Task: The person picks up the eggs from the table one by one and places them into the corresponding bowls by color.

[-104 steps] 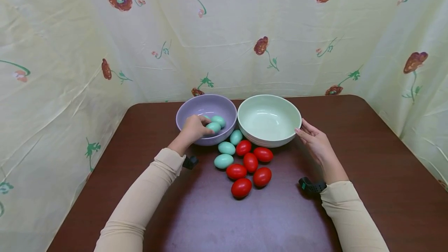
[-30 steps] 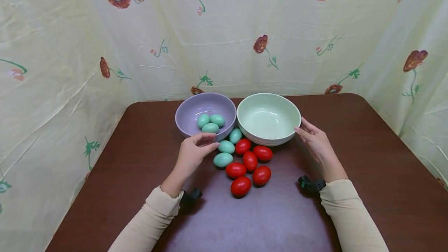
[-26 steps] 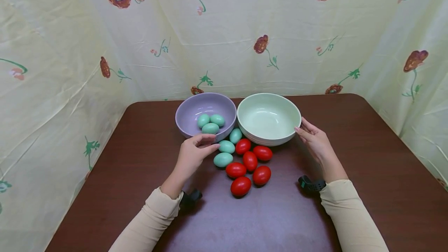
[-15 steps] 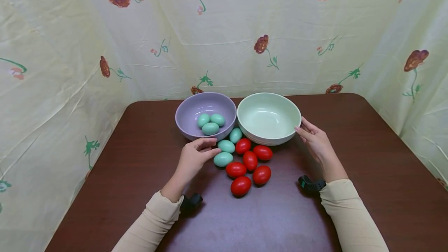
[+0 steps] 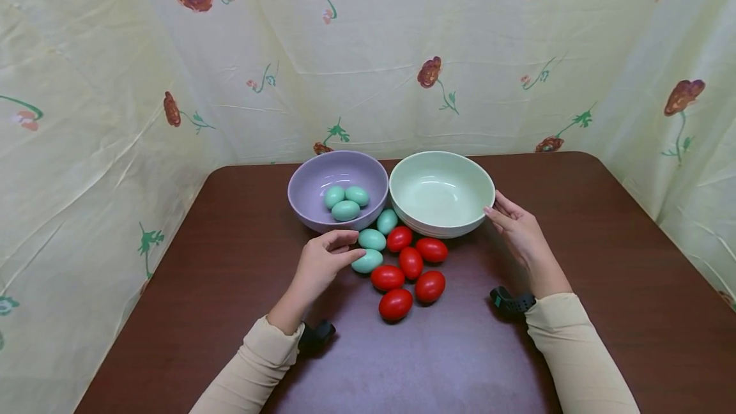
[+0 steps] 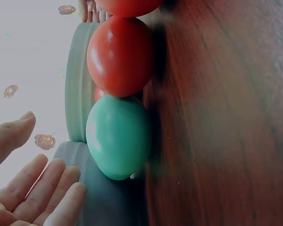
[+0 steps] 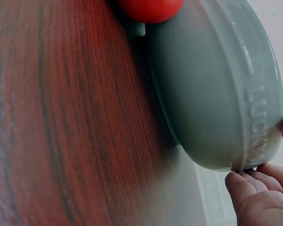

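My left hand (image 5: 322,265) holds nothing, its fingers loosely bent and thumb apart, just left of two mint-green eggs (image 5: 372,239) on the table. In the left wrist view its fingers (image 6: 61,188) are spread beside a mint-green egg (image 6: 119,136). A purple bowl (image 5: 301,193) behind this hand contains three mint-green eggs (image 5: 345,211). At the right, my right hand (image 5: 520,235) holds the side of a pale green bowl (image 5: 439,193), thumb at the rim and fingers along the outer wall, as the right wrist view shows. Nothing lies in that bowl.
Several red eggs (image 5: 411,263) lie clustered in front of the bowls. One more mint-green egg (image 5: 388,222) sits between the bowls' fronts. The dark brown table (image 5: 247,229) ends at a flowered curtain (image 5: 368,82) behind.
My left hand released a mint-green egg in the purple bowl, came out over its front rim, and has since lowered slightly toward the eggs on the table. My right hand has stayed put.
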`<action>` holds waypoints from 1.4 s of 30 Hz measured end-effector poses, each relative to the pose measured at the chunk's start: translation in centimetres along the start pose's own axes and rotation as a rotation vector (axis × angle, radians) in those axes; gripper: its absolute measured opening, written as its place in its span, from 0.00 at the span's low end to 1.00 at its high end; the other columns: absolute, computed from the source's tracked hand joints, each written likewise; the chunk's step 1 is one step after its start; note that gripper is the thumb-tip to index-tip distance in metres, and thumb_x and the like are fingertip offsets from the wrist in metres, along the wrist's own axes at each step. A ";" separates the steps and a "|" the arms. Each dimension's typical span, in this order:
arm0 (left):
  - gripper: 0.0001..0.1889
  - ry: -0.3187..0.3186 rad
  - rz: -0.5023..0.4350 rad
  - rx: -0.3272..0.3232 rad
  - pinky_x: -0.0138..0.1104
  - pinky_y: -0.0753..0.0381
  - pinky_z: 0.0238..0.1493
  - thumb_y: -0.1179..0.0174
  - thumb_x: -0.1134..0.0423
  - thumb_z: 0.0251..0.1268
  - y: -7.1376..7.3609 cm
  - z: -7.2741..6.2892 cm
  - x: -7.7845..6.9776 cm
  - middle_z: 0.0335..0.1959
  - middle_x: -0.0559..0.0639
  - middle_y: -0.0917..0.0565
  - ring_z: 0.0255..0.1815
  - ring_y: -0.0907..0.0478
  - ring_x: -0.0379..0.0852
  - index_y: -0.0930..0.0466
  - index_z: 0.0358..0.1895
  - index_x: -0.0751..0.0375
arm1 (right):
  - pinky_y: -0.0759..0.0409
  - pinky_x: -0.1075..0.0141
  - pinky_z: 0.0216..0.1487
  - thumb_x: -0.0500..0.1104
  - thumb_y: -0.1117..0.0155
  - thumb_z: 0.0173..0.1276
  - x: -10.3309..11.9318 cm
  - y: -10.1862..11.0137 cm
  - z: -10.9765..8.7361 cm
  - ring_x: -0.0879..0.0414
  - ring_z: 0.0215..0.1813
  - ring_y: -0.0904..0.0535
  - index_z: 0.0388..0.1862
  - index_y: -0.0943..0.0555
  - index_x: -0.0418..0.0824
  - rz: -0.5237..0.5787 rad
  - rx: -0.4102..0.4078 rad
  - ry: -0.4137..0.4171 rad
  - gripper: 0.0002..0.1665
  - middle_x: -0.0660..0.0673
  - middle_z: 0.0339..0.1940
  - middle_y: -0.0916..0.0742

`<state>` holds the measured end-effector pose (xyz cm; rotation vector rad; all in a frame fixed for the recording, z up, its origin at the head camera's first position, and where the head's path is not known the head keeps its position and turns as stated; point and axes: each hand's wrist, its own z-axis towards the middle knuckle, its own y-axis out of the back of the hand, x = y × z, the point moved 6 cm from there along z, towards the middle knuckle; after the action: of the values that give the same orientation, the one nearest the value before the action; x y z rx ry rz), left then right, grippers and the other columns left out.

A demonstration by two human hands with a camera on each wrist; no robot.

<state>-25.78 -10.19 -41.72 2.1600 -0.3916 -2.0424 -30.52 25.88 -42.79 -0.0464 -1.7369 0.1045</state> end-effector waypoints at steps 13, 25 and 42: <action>0.20 -0.003 0.030 0.021 0.44 0.19 0.60 0.28 0.61 0.57 -0.3 0.1 0.4 0.54 0.59 0.14 0.56 0.16 0.56 0.16 0.53 0.62 | 0.47 0.63 0.76 0.44 0.41 0.74 0.1 0.0 0.0 0.52 0.83 0.57 0.81 0.56 0.39 0.014 0.001 0.006 0.47 0.42 0.83 0.53; 0.20 0.002 0.058 0.029 0.43 0.19 0.60 0.27 0.61 0.56 -0.2 0.5 1.5 0.54 0.58 0.14 0.56 0.16 0.54 0.15 0.52 0.60 | 0.49 0.60 0.77 0.43 0.41 0.74 0.0 0.0 0.0 0.52 0.83 0.56 0.81 0.55 0.38 0.031 0.003 0.003 0.46 0.41 0.83 0.53; 0.20 0.018 0.076 0.049 0.43 0.19 0.60 0.26 0.62 0.55 -0.5 0.4 1.7 0.51 0.57 0.13 0.54 0.15 0.53 0.15 0.52 0.61 | 0.50 0.59 0.77 0.42 0.41 0.75 0.0 0.0 0.0 0.52 0.83 0.56 0.81 0.56 0.38 0.028 0.012 0.011 0.46 0.41 0.83 0.53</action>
<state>-26.11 -10.22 -43.54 2.1553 -0.5182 -1.9917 -30.54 25.84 -42.81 -0.0622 -1.7249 0.1350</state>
